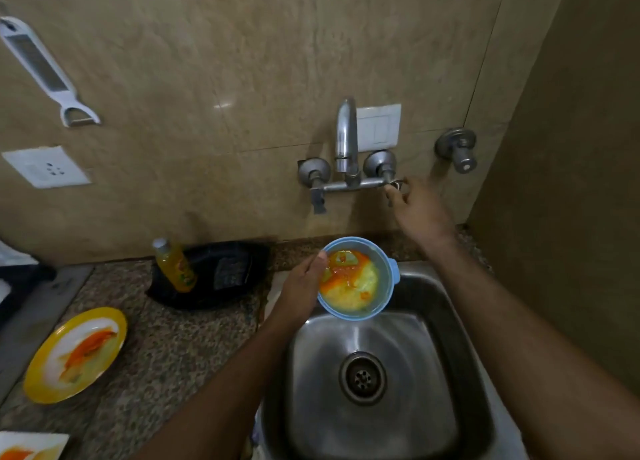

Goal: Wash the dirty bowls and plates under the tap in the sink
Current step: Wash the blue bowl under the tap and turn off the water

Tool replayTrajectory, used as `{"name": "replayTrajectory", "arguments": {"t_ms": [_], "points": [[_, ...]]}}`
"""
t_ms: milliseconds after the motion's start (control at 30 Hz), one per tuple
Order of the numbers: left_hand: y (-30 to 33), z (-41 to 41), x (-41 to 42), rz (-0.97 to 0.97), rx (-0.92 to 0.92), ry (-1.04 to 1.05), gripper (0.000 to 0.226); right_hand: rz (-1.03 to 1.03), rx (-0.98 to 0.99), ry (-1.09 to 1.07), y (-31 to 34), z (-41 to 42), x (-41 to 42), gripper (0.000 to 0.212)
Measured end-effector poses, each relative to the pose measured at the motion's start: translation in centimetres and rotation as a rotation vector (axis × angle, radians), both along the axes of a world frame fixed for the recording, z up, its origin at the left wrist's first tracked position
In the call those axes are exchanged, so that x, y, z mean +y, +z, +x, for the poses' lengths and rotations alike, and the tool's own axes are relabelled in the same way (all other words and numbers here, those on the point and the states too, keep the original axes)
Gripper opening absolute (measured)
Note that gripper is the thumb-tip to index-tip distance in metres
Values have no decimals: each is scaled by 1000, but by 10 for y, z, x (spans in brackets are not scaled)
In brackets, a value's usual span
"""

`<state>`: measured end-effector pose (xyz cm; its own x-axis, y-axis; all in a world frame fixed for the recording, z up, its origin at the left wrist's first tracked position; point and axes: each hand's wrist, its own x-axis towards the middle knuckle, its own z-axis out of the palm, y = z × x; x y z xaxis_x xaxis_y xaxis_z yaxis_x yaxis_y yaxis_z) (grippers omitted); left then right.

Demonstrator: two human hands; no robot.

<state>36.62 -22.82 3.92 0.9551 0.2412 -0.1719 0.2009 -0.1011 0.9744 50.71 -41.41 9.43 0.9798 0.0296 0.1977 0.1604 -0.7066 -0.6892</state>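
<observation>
Over the steel sink [460, 321], seen from the head camera, the left hand [304, 286] holds a blue bowl [381, 255] by its nine o'clock rim, thumb hooked inside and fingers curled under. The bowl, smeared orange and yellow, hangs above the basin's twelve o'clock edge, roughly below the tap spout [346, 130], probably so that water will fall straight into it. No water shows yet.

At one o'clock from the bowl, the right hand [419, 206] reaches to the tap's right handle [396, 184], fingertips pinched round its end; I judge it is about to turn the water on.

On the granite counter [145, 338] at nine o'clock from the sink lies a yellow plate [38, 387] streaked orange, and at seven o'clock the corner of a white plate [41, 440], likewise dirty; both wait within the left hand's reach. A yellow soap bottle [175, 265] leans against a black tray [221, 276] at ten o'clock.
</observation>
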Motion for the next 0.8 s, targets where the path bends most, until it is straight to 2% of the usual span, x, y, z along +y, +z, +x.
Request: {"name": "replayTrajectory", "arguments": {"t_ms": [167, 400, 800], "points": [[6, 7, -8, 16, 21, -15, 36, -189, -136, -28, -9, 8, 9, 42], [-1, 9, -10, -51, 54, -42, 34, -31, -108, -17, -15, 9, 6, 36], [-7, 13, -10, -142, 136, -9, 38, 74, -50, -10, -15, 7, 6, 35]]}}
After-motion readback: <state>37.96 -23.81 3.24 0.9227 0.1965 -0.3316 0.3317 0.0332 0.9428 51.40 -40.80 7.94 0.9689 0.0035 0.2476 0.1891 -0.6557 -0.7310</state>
